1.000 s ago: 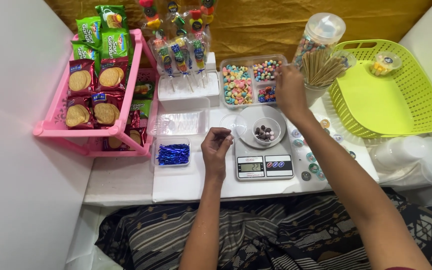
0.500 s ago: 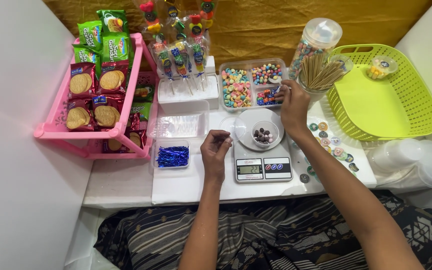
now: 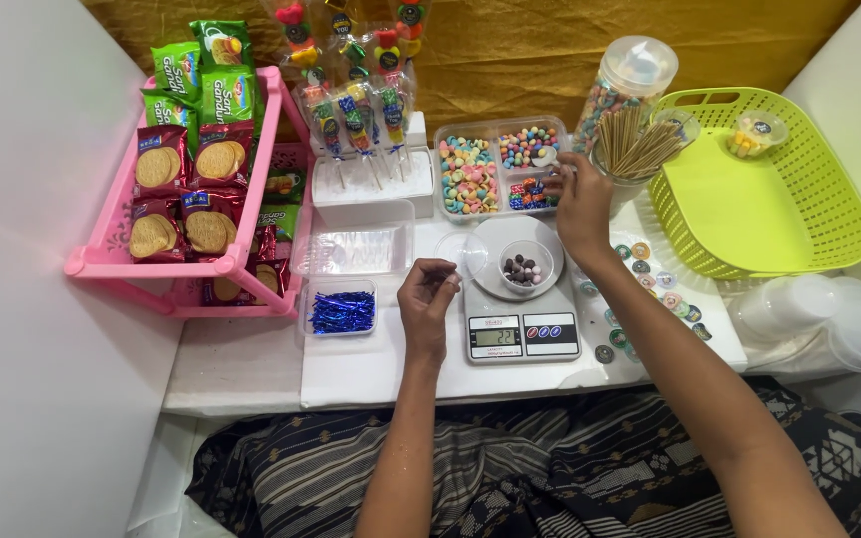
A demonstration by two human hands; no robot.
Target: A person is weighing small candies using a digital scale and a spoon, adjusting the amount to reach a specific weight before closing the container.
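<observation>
Right hand [image 3: 582, 204] reaches into the divided candy tray [image 3: 498, 171], fingers pinched at a white scoop [image 3: 547, 157]. Left hand [image 3: 428, 297], fingertips pressed together, hovers beside the kitchen scale [image 3: 522, 334], its small cup [image 3: 524, 269] holding dark candies.

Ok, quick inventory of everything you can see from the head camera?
kitchen scale: one, white, centre front
small cup of dark candies: one, on the scale
divided candy tray: one, clear, pastel and mixed sweets, behind the scale
wooden skewers: one bunch, tan, in a cup
candy jar: one, clear, at the back
basket: one, lime green, right
rack of biscuit packets: one, pink, left
blue twist ties: one boxful
left hand: beside the scale
right hand: at the candy tray
</observation>
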